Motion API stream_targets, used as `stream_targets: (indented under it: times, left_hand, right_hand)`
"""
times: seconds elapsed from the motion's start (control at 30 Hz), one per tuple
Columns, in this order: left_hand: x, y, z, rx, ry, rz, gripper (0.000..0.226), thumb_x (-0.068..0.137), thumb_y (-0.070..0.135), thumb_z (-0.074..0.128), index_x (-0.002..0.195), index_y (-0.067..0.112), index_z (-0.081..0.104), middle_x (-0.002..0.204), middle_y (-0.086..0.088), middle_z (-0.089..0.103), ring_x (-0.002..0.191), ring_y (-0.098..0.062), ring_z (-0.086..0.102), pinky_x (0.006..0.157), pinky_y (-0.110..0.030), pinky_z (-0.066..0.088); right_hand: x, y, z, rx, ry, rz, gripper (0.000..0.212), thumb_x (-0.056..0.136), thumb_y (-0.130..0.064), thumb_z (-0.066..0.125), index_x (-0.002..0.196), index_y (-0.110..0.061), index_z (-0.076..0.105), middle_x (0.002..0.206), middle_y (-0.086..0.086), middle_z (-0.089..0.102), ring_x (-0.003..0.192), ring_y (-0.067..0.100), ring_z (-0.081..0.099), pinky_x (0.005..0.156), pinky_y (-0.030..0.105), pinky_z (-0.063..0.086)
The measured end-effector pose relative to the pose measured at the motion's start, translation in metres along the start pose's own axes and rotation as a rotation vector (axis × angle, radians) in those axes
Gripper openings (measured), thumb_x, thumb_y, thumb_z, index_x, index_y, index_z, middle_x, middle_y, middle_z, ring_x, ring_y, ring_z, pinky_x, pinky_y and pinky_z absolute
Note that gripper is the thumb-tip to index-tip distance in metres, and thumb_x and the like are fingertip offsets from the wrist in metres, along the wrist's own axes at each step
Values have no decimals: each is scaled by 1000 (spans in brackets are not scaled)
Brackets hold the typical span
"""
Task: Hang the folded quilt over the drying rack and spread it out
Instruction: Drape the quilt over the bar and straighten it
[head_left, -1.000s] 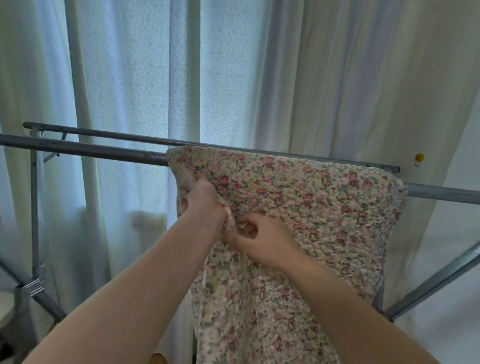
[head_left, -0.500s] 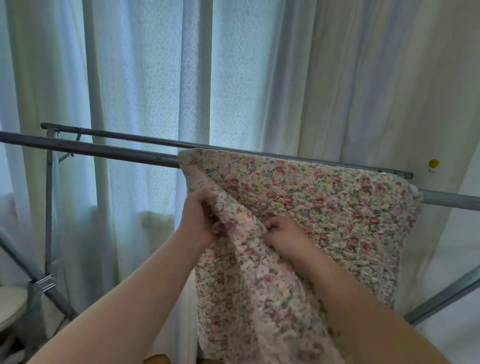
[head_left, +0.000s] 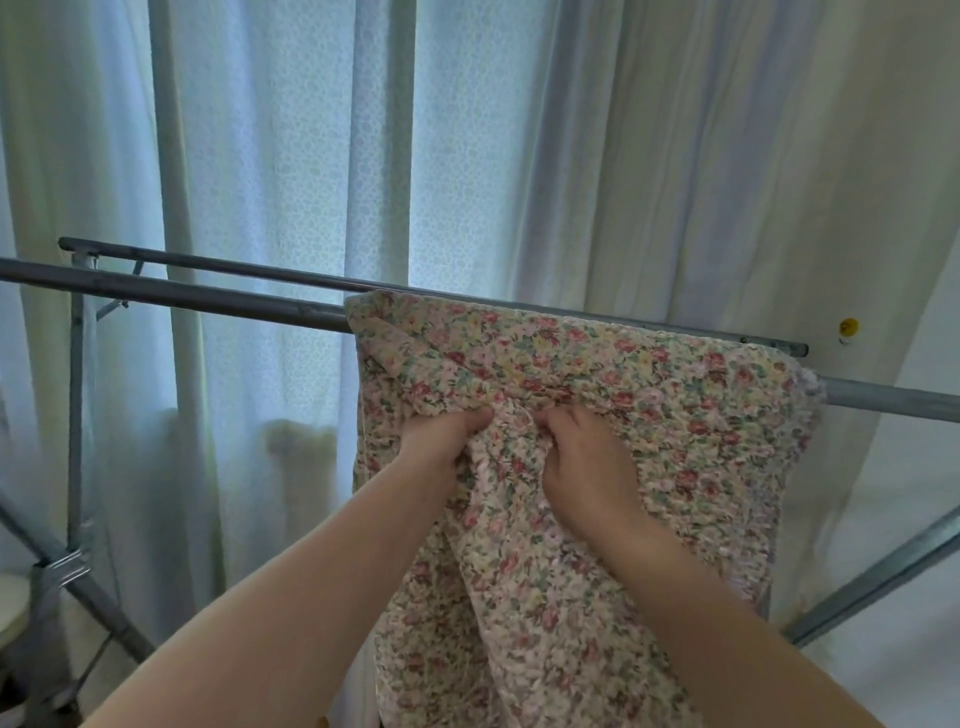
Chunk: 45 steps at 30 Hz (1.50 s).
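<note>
No text I can read from here. The small yellow dot on the wall carries a dark mark, too small for me to make out.

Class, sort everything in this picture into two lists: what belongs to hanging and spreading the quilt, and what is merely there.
Belongs to the job:
- floral quilt, draped over the rack
- drying rack
- left hand, gripping the quilt
- right hand, gripping the quilt

Merely there:
- curtains
- small yellow fitting on the wall
</note>
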<state>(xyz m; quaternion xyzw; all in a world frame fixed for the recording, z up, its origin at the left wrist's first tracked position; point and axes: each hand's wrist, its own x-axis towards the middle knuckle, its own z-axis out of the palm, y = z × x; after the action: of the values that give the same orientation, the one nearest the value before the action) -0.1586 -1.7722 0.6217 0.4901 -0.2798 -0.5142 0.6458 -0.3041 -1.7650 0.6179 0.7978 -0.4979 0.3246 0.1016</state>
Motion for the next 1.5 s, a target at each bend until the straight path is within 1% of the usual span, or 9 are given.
stream_targets:
  times: [0.3,0.43,0.5,0.6,0.7,0.83,1.0,1.2,1.5]
  left_hand:
    - [-17,6,20,-105,12,-126,44,89,14,63,128,-3,49,128,-10,54,122,-29,50,84,-37,46]
    - [-24,7,8,-121,-58,-167,30,82,20,70,105,1,63,98,-13,69,83,-29,66,63,-38,53]
    - [-28,3,1,-33,-44,-101,36,78,27,73,103,4,61,83,-8,66,72,-24,63,68,-37,53]
    - [-27,-7,-10,265,175,326,79,68,41,78,128,9,40,114,-11,56,104,-27,57,92,-43,47]
    - [-15,-19,-30,1084,438,1320,86,78,47,62,142,8,20,152,-10,16,137,-28,23,111,-48,18]
    - [13,-39,-42,1793,71,1992,82,79,34,56,148,17,16,157,-12,-8,145,-29,-7,111,-59,-4]
    - [12,-21,-21,1889,165,2120,87,82,15,54,150,19,0,157,-16,-4,142,-34,10,108,-66,0]
    - [6,14,7,1963,-89,2130,71,69,20,70,131,22,36,113,-13,64,87,-30,63,72,-42,49]
    - [-18,40,42,2162,-123,1512,41,94,12,43,134,23,39,99,-5,63,87,-26,63,65,-32,42]
  right_hand:
    - [-49,-18,26,-143,-417,119,118,69,-78,47,138,-26,-33,153,8,-25,141,30,-18,109,61,7]
    - [-39,4,27,-99,-316,225,103,80,-55,60,145,-26,-15,155,13,10,136,30,28,99,48,40]
    - [-32,13,15,-28,-298,223,91,81,-24,66,146,-28,2,123,13,56,85,24,62,54,29,50]
    - [-15,25,-2,91,-397,224,79,81,5,51,145,-31,22,96,7,64,52,20,56,37,26,38]
    - [1,35,-15,213,-489,217,58,82,6,48,131,-25,48,118,9,61,71,23,63,53,32,51]
    - [15,45,-36,279,-640,120,31,74,4,64,99,-15,64,98,6,69,89,23,63,74,29,48]
    - [28,58,-54,386,-846,110,35,71,2,71,97,-21,64,103,0,69,97,18,63,92,39,48]
    - [37,70,-67,448,-873,177,41,68,-8,76,103,-24,61,110,1,67,103,22,62,93,42,48]
    - [11,37,-61,-302,-126,49,23,91,-29,48,107,-16,57,107,5,62,95,26,58,76,36,49]
